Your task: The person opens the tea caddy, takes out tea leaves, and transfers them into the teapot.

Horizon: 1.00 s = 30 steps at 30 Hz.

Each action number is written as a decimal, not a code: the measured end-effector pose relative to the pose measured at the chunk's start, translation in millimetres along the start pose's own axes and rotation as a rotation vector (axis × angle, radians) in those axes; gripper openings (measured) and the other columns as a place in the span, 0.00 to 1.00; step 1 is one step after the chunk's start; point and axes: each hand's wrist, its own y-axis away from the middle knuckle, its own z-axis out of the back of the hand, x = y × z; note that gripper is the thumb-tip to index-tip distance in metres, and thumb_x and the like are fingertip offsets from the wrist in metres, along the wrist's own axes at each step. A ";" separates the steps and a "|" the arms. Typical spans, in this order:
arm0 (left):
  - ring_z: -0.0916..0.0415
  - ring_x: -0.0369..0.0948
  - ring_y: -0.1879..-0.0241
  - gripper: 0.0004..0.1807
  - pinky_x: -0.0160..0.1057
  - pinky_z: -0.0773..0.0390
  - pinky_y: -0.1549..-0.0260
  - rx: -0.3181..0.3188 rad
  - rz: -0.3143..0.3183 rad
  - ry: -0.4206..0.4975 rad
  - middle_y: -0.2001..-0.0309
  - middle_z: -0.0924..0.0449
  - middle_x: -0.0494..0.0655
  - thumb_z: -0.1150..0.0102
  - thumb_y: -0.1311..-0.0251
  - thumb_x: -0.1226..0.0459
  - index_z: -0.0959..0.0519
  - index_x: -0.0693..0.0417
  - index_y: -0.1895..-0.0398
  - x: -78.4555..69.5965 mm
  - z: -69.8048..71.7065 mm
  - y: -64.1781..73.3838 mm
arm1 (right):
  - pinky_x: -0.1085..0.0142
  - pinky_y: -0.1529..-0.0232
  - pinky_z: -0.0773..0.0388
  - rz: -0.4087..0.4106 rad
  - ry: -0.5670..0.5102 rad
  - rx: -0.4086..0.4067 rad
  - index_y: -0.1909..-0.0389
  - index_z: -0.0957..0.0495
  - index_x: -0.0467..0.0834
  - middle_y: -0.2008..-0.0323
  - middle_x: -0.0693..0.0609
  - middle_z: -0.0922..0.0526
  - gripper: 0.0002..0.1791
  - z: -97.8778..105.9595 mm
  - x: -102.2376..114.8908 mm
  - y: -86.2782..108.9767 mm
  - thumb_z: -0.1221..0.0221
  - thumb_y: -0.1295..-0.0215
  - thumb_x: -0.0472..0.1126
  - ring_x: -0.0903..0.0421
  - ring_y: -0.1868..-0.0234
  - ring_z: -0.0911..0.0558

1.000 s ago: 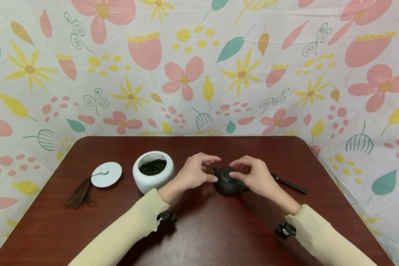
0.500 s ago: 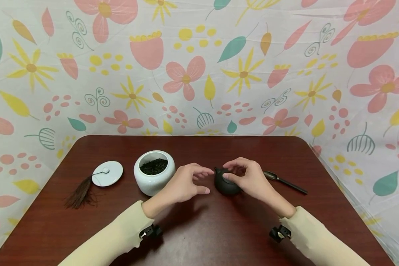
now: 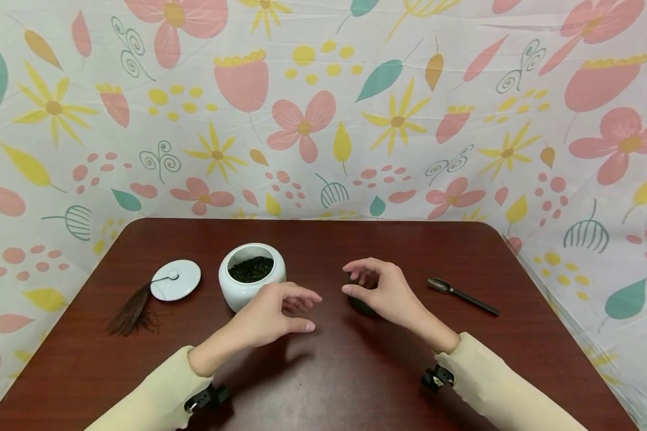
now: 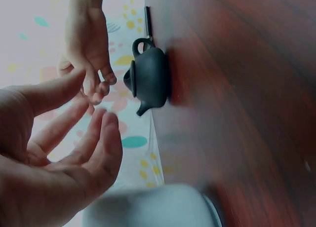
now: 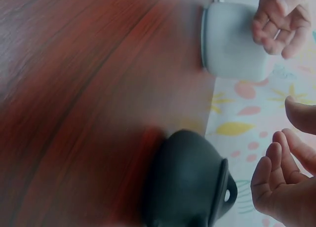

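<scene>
My right hand (image 3: 385, 293) hovers over a small black teapot (image 4: 153, 76), its fingers loosely bent and nothing between them. From the head view the hand covers most of the pot; both wrist views show it upright with its lid on, apart from the fingers. In front of the white ceramic jar (image 3: 239, 293), my left hand (image 3: 272, 314) hangs in the air, fingers relaxed and holding nothing. The jar has no lid on and contains dark dried tea leaves (image 3: 251, 269). In the left wrist view the teapot's spout points toward the jar.
A round white lid (image 3: 183, 287) lies at the left of the brown table (image 3: 323, 383), with a brown tassel (image 3: 132, 314) tied to it. To the right of the teapot lies a dark scoop (image 3: 466, 297) with a slim handle. A flowered cloth (image 3: 323, 90) hangs behind the table.
The left hand has drawn away from the teapot, left and toward the front of the jar. My right hand has shifted left over the pot, uncovering the whole scoop.
</scene>
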 end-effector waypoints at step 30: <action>0.16 0.51 0.54 0.20 0.40 0.15 0.55 0.056 -0.007 0.213 0.53 0.15 0.57 0.28 0.38 0.74 0.17 0.69 0.43 56.4 118.9 83.1 | 0.59 0.58 0.19 0.072 -0.077 0.097 0.46 0.14 0.45 0.58 0.55 0.15 0.20 -58.6 8.9 -29.7 0.24 0.39 0.35 0.56 0.61 0.18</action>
